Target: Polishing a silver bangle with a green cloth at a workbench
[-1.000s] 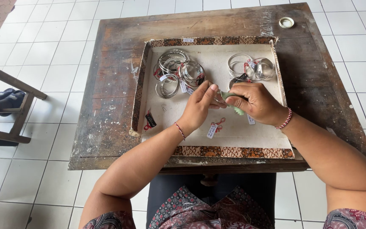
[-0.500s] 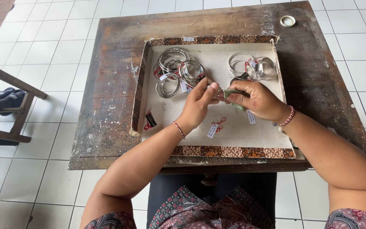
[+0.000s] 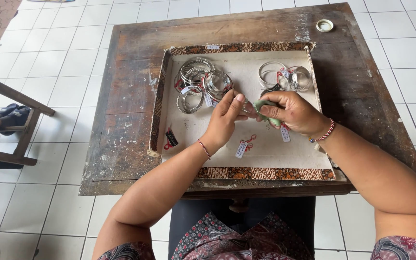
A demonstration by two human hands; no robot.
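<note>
My left hand (image 3: 226,119) and my right hand (image 3: 292,111) meet over a shallow cloth-edged tray (image 3: 266,172) on a worn wooden table (image 3: 121,139). The left fingers pinch a silver bangle (image 3: 246,107), mostly hidden between the hands. The right hand presses a small green cloth (image 3: 265,107) against it. A white tag on a red string (image 3: 242,147) hangs below the hands. A pile of silver bangles (image 3: 199,82) lies in the tray's far left, and a few more bangles (image 3: 285,76) lie at its far right.
A small black tag (image 3: 171,138) lies in the tray's left part. A round white lid (image 3: 324,25) sits at the table's far right corner. A wooden chair frame (image 3: 10,120) stands on the white tiled floor at left, with dark sandals beside it.
Both hands stay together over the tray. The right hand's fingers have shifted slightly with the green cloth along the bangle.
</note>
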